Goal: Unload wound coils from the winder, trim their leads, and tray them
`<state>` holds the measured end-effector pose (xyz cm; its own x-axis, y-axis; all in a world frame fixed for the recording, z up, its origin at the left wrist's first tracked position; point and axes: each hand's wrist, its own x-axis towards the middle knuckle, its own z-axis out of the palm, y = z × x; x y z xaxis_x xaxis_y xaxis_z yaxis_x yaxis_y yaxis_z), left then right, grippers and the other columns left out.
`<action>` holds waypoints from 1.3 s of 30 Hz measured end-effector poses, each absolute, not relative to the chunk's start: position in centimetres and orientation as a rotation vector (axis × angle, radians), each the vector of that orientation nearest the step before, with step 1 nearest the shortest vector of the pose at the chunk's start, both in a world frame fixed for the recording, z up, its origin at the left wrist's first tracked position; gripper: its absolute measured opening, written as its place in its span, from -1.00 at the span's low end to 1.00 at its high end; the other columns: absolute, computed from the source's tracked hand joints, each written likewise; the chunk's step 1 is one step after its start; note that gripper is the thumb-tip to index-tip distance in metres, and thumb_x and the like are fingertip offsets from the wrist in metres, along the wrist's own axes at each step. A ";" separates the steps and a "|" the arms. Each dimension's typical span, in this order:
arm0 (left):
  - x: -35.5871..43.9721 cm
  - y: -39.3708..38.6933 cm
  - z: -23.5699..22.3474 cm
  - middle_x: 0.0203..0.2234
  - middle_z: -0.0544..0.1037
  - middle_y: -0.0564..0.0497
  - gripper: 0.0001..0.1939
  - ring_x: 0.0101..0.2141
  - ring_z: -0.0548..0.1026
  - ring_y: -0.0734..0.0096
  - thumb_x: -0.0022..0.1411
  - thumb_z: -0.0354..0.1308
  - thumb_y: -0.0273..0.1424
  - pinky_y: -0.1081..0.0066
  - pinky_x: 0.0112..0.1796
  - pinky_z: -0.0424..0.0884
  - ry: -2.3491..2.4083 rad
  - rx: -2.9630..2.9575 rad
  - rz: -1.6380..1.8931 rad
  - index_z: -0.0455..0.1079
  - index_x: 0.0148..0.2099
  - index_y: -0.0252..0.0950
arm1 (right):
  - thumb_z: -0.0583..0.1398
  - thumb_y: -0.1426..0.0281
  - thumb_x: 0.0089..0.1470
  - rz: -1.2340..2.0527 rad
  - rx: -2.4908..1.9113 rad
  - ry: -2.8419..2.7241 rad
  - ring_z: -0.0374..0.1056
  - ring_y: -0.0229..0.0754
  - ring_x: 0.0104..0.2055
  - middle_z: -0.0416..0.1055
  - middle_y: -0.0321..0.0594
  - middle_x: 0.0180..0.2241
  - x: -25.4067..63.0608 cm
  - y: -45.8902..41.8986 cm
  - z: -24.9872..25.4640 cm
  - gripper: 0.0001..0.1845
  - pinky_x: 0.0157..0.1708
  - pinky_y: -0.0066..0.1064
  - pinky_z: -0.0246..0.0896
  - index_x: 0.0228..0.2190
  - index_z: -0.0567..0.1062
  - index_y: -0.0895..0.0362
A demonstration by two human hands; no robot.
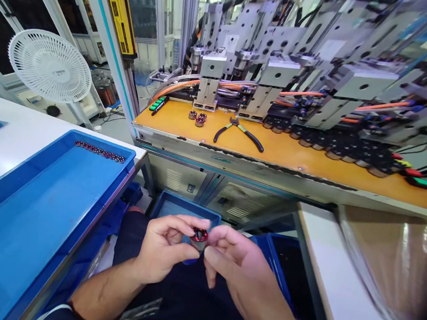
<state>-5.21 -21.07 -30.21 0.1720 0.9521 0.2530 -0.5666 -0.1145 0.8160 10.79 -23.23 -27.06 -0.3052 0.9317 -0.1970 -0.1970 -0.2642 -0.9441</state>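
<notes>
A brightly lit workroom: a bench (285, 154) with an orange top and scuffed front edge stands above pale, vented cabinet doors (233, 194). At left, light glints off a white table (16, 128), with a round white fan (51, 66) behind it on a pale floor (113, 127). Metal posts (109, 64) edged in teal rise before glass panels (140, 4). A white tabletop (325, 251) flanks the right side.
</notes>
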 end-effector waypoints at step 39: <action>-5.2 -21.5 -28.1 -0.16 0.60 -0.15 -0.72 -0.29 0.57 0.44 0.05 0.33 -0.60 0.53 -0.33 0.52 0.690 1.357 1.230 0.55 -0.15 -0.31 | 0.21 0.57 0.12 0.685 -0.980 -1.604 0.34 -0.30 -0.39 0.39 -0.29 -0.43 12.3 -23.6 -27.9 -0.86 -0.44 -0.50 0.27 -0.35 0.51 0.09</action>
